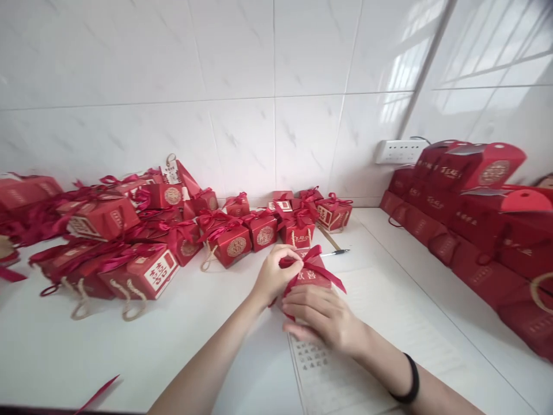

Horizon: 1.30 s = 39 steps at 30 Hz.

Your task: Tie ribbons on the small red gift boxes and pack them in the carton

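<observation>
A small red gift box (317,278) with pale lettering sits on the table in front of me. Around its top a dark pink ribbon (322,266) is formed into a bow, with one tail hanging over the right side. My left hand (279,274) pinches the ribbon near the bow at the box's left. Curled over the near side of the box is my right hand (322,314), slightly blurred, its fingertips against the ribbon and the box's left edge. My palm hides most of the box's front. A black band (406,380) circles my right wrist.
Ribboned red boxes (138,271), several with rope handles, crowd the left and back. Stacked red boxes (458,213) line the right. A pen (337,252) lies behind my hands, printed paper (371,346) beneath them. A power strip (400,151) is against the tiled wall. A loose ribbon (98,393) lies front left.
</observation>
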### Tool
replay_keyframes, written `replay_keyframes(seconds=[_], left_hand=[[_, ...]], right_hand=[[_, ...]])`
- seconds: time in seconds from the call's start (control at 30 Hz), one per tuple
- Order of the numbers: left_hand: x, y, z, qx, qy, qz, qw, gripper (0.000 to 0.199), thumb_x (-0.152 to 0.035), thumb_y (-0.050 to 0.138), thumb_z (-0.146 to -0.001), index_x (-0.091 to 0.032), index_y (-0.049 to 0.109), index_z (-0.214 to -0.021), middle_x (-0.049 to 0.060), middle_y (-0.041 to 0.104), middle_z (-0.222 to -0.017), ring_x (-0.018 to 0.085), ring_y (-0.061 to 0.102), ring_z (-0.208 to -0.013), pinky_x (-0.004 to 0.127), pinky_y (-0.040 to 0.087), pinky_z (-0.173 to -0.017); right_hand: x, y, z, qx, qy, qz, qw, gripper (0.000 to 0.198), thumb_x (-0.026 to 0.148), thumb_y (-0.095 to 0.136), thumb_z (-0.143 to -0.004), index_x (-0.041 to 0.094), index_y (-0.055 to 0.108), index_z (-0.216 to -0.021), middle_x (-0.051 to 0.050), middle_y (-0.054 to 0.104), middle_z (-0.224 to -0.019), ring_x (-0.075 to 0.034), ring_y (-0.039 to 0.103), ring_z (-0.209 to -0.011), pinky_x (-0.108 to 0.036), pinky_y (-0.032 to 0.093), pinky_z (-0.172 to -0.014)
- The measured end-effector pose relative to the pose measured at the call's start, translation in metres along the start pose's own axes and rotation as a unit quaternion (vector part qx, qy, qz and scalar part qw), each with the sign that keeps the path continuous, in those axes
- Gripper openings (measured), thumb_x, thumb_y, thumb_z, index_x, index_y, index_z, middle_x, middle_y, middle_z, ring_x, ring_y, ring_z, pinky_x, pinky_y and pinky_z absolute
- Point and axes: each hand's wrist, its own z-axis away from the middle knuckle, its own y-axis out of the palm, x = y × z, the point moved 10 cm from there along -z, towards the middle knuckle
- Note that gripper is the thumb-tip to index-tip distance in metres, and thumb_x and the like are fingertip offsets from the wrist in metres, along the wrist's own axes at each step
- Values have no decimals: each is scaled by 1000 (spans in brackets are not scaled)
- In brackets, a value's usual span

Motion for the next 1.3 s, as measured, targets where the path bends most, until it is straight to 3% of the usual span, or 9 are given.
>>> replay_keyframes(seconds=[0.07,0.17,0.27,0.37,0.5,0.63,0.87,1.07,1.3], left_hand=[[2,1,-1,13,-6,7,1000,7,-25,61,-70,-19,63,-69,5,62,-102,22,57,-104,34,40,-96],[9,1,-1,26,-43,44,998,18,-33,61,-73,-20,63,-85,5,63,-103,22,58,-102,34,42,-93],[19,-15,1,-36,-95,58,993,28,-39,56,-77,-20,59,-97,5,63,-102,20,59,-96,32,45,-84],[16,-39,1,-113,-90,-9,989,22,-41,54,-77,-19,58,-80,4,62,-91,19,57,-88,29,44,-77],[15,-38,-2,-70,-95,-64,991,34,-46,52,-78,-19,45,-58,-2,51,-60,15,51,-63,25,40,-61],[15,-25,-2,-28,-88,-38,995,31,-43,52,-78,-19,47,-59,-3,51,-58,14,49,-60,23,39,-58],[13,-24,2,-50,-79,-9,996,35,-42,52,-80,-19,40,-58,-5,44,-56,11,42,-56,21,36,-56],[16,-29,7,-109,-75,-11,991,36,-41,50,-81,-19,35,-57,-4,39,-56,11,39,-58,22,33,-56],[18,-31,11,-152,-74,-6,986,35,-40,46,-84,-20,31,-59,-5,35,-55,11,36,-56,21,32,-53]], right_hand=[[-10,-15,-1,-36,29,-36,998,26,34,45,-95,11,59,-98,-11,67,-88,-18,64,-84,-30,55,-74],[-64,-43,11,-98,225,-25,969,26,33,40,-94,16,58,-85,-6,65,-77,-15,60,-71,-27,50,-64],[-124,-46,47,-79,458,-44,884,38,47,42,-92,17,55,-72,-4,60,-67,-14,55,-62,-26,44,-58],[-152,-23,72,-38,563,-139,814,55,67,41,-83,16,55,-68,-3,55,-62,-14,51,-58,-27,40,-56],[-156,-1,76,-31,591,-206,779,62,76,43,-75,17,47,-57,1,44,-52,-10,39,-50,-27,32,-52],[-154,5,73,-37,600,-216,769,60,75,48,-73,18,38,-54,4,38,-51,-8,32,-49,-26,24,-50],[-152,10,74,-49,589,-290,752,54,68,59,-67,18,40,-57,4,43,-54,-9,39,-51,-25,30,-52],[-149,10,74,-82,577,-328,743,56,67,62,-67,18,38,-57,5,40,-54,-7,34,-50,-23,28,-50],[-151,27,86,-147,597,-431,661,49,61,72,-64,17,51,-70,-2,60,-70,-13,53,-61,-27,42,-61]])
